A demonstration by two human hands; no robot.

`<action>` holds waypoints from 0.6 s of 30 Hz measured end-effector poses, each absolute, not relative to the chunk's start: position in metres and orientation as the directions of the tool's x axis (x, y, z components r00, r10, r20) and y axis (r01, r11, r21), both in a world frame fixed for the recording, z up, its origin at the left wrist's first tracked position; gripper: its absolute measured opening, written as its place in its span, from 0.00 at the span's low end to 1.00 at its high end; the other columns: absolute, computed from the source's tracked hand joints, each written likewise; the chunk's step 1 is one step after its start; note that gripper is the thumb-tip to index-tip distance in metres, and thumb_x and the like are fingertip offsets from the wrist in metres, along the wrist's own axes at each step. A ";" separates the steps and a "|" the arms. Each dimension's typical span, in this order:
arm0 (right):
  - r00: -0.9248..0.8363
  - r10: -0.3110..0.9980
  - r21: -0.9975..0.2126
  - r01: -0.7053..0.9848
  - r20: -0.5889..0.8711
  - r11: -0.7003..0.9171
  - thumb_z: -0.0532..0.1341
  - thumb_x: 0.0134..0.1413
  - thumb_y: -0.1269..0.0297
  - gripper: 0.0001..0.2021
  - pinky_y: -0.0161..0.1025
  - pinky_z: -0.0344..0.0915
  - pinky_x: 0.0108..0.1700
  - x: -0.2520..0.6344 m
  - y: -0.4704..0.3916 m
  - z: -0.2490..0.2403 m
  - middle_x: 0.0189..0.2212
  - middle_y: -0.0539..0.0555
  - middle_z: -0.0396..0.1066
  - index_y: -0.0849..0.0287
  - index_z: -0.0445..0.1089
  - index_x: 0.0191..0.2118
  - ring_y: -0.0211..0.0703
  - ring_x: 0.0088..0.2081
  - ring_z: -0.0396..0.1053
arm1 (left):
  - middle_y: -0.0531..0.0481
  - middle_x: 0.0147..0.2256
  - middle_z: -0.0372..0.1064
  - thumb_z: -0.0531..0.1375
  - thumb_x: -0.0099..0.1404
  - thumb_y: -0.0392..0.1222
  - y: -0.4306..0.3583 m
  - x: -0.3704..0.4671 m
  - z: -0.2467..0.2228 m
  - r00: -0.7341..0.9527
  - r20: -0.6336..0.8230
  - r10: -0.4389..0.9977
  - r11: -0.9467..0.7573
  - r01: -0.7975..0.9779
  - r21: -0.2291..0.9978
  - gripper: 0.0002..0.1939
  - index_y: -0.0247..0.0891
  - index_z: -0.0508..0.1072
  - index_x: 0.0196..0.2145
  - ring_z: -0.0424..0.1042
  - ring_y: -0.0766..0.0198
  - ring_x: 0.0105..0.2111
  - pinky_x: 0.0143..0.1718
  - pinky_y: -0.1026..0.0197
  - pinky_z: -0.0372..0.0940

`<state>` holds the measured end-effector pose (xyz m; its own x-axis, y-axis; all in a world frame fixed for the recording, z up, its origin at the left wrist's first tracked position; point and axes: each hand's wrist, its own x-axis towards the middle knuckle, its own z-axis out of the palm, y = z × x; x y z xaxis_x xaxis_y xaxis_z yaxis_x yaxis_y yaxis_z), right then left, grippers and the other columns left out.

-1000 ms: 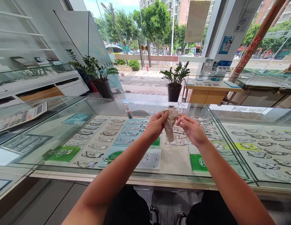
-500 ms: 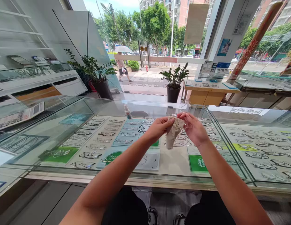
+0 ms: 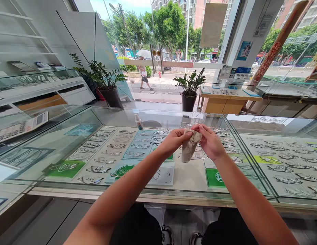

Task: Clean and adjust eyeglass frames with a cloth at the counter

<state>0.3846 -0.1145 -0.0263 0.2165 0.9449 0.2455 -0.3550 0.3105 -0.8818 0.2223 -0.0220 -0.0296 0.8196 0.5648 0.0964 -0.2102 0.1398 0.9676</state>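
Observation:
Over the glass counter, my left hand pinches a beige cloth between thumb and fingers. The cloth hangs down below the fingers. On its right side my right hand is closed on the cloth's upper edge, its fingertips meeting close to my left thumb. A round, clear lens of a pair of glasses shows just above the fingertips; the rest of the glasses is hidden by the hands and cloth.
A small white spray bottle stands on the glass counter, left of my hands. Rows of eyeglasses and green cards lie under the glass. Potted plants stand beyond, and a person with an umbrella is outside.
The cloth is turned and bunched differently between my fingers. My right fingers have closed in on its upper edge, and the lens has shifted slightly left. The person outside has moved right.

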 end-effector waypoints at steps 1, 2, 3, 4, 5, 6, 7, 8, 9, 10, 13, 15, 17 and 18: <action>0.219 0.945 -0.882 -0.356 0.242 0.308 0.72 0.61 0.46 0.13 0.39 0.68 0.43 0.385 -0.114 -0.026 0.40 0.52 0.77 0.50 0.85 0.39 0.42 0.41 0.69 | 0.46 0.34 0.79 0.77 0.59 0.61 -0.022 0.222 -0.029 0.826 0.110 0.553 0.137 -0.221 0.966 0.27 0.33 0.83 0.40 0.74 0.64 0.33 0.39 0.62 0.65; 0.224 0.945 -0.882 -0.357 0.240 0.309 0.73 0.61 0.46 0.13 0.38 0.68 0.43 0.385 -0.114 -0.027 0.41 0.51 0.77 0.50 0.85 0.39 0.42 0.41 0.69 | 0.46 0.35 0.79 0.78 0.58 0.59 -0.023 0.222 -0.029 0.833 0.120 0.539 0.138 -0.228 0.964 0.26 0.33 0.84 0.42 0.75 0.63 0.34 0.41 0.61 0.66; 0.229 0.944 -0.881 -0.359 0.239 0.310 0.73 0.61 0.46 0.13 0.38 0.69 0.43 0.385 -0.114 -0.027 0.41 0.51 0.77 0.50 0.85 0.38 0.42 0.41 0.69 | 0.46 0.35 0.79 0.79 0.57 0.57 -0.024 0.222 -0.028 0.840 0.125 0.528 0.144 -0.233 0.962 0.27 0.33 0.84 0.43 0.75 0.63 0.35 0.42 0.61 0.67; 0.233 0.943 -0.879 -0.361 0.238 0.312 0.73 0.61 0.46 0.13 0.38 0.69 0.43 0.385 -0.114 -0.027 0.41 0.52 0.77 0.50 0.85 0.38 0.42 0.41 0.69 | 0.47 0.35 0.79 0.80 0.55 0.55 -0.024 0.222 -0.028 0.845 0.126 0.520 0.153 -0.237 0.959 0.27 0.33 0.84 0.44 0.76 0.63 0.35 0.42 0.61 0.67; 0.236 0.942 -0.877 -0.364 0.239 0.314 0.73 0.61 0.46 0.13 0.38 0.69 0.43 0.384 -0.114 -0.027 0.40 0.52 0.76 0.50 0.85 0.38 0.42 0.41 0.69 | 0.47 0.35 0.79 0.81 0.54 0.53 -0.025 0.222 -0.027 0.845 0.124 0.520 0.165 -0.241 0.956 0.27 0.33 0.83 0.44 0.76 0.63 0.34 0.42 0.61 0.67; 0.240 0.941 -0.874 -0.370 0.239 0.316 0.73 0.60 0.46 0.13 0.38 0.70 0.43 0.384 -0.114 -0.027 0.40 0.52 0.76 0.50 0.85 0.38 0.42 0.41 0.69 | 0.47 0.36 0.79 0.81 0.53 0.51 -0.026 0.223 -0.027 0.842 0.122 0.525 0.175 -0.247 0.953 0.27 0.33 0.83 0.45 0.75 0.64 0.34 0.41 0.61 0.68; 0.245 0.940 -0.871 -0.375 0.238 0.318 0.74 0.60 0.46 0.13 0.38 0.70 0.43 0.383 -0.114 -0.027 0.40 0.52 0.76 0.50 0.85 0.38 0.42 0.41 0.69 | 0.47 0.37 0.79 0.82 0.53 0.50 -0.026 0.223 -0.028 0.837 0.123 0.533 0.182 -0.255 0.950 0.27 0.33 0.83 0.45 0.75 0.64 0.34 0.41 0.62 0.68; 0.251 0.939 -0.868 -0.382 0.235 0.319 0.74 0.60 0.46 0.13 0.39 0.71 0.43 0.382 -0.113 -0.028 0.40 0.52 0.76 0.50 0.85 0.38 0.42 0.41 0.69 | 0.47 0.37 0.79 0.82 0.53 0.49 -0.027 0.224 -0.028 0.831 0.126 0.542 0.185 -0.264 0.946 0.27 0.33 0.83 0.45 0.75 0.65 0.34 0.41 0.62 0.68; 0.259 0.938 -0.864 -0.390 0.229 0.318 0.74 0.59 0.46 0.13 0.39 0.71 0.43 0.381 -0.113 -0.028 0.41 0.51 0.76 0.50 0.84 0.38 0.42 0.41 0.69 | 0.47 0.37 0.79 0.82 0.53 0.48 -0.028 0.225 -0.029 0.824 0.131 0.551 0.184 -0.273 0.944 0.27 0.33 0.82 0.46 0.75 0.65 0.35 0.41 0.63 0.68; 0.270 0.937 -0.860 -0.399 0.222 0.318 0.75 0.58 0.45 0.14 0.39 0.71 0.44 0.380 -0.113 -0.028 0.41 0.51 0.77 0.50 0.84 0.38 0.42 0.41 0.69 | 0.48 0.37 0.78 0.82 0.54 0.48 -0.029 0.225 -0.030 0.818 0.136 0.560 0.181 -0.281 0.942 0.26 0.33 0.81 0.46 0.74 0.66 0.34 0.40 0.63 0.68; 0.295 0.936 -0.848 -0.430 0.193 0.311 0.77 0.53 0.44 0.16 0.41 0.73 0.44 0.377 -0.112 -0.028 0.42 0.51 0.77 0.49 0.84 0.38 0.43 0.41 0.71 | 0.49 0.36 0.77 0.80 0.57 0.48 -0.031 0.227 -0.034 0.809 0.156 0.567 0.171 -0.300 0.938 0.26 0.35 0.79 0.47 0.73 0.66 0.34 0.39 0.63 0.68; 0.303 0.935 -0.842 -0.443 0.183 0.308 0.78 0.52 0.44 0.16 0.41 0.73 0.45 0.376 -0.112 -0.028 0.42 0.52 0.77 0.49 0.84 0.38 0.43 0.42 0.71 | 0.49 0.37 0.77 0.79 0.59 0.49 -0.032 0.227 -0.035 0.816 0.162 0.554 0.167 -0.300 0.939 0.26 0.36 0.78 0.50 0.74 0.65 0.35 0.40 0.62 0.68; 0.300 0.936 -0.838 -0.451 0.183 0.308 0.77 0.52 0.44 0.16 0.40 0.73 0.45 0.377 -0.112 -0.027 0.42 0.52 0.77 0.50 0.84 0.38 0.43 0.42 0.71 | 0.48 0.38 0.77 0.78 0.60 0.50 -0.033 0.227 -0.035 0.827 0.162 0.539 0.165 -0.291 0.942 0.26 0.37 0.78 0.51 0.74 0.64 0.36 0.40 0.62 0.68; 0.298 0.936 -0.835 -0.454 0.188 0.312 0.77 0.53 0.44 0.16 0.40 0.73 0.46 0.377 -0.112 -0.027 0.42 0.52 0.77 0.50 0.84 0.38 0.43 0.42 0.71 | 0.48 0.38 0.76 0.78 0.60 0.50 -0.033 0.227 -0.035 0.832 0.160 0.531 0.163 -0.286 0.944 0.26 0.37 0.79 0.51 0.73 0.64 0.36 0.40 0.62 0.67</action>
<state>0.3767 -0.1118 -0.0269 0.2983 0.9359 0.1877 -0.4538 0.3120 -0.8347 0.2272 -0.0328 -0.0350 0.8321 0.5310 0.1603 -0.2859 0.1630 0.9443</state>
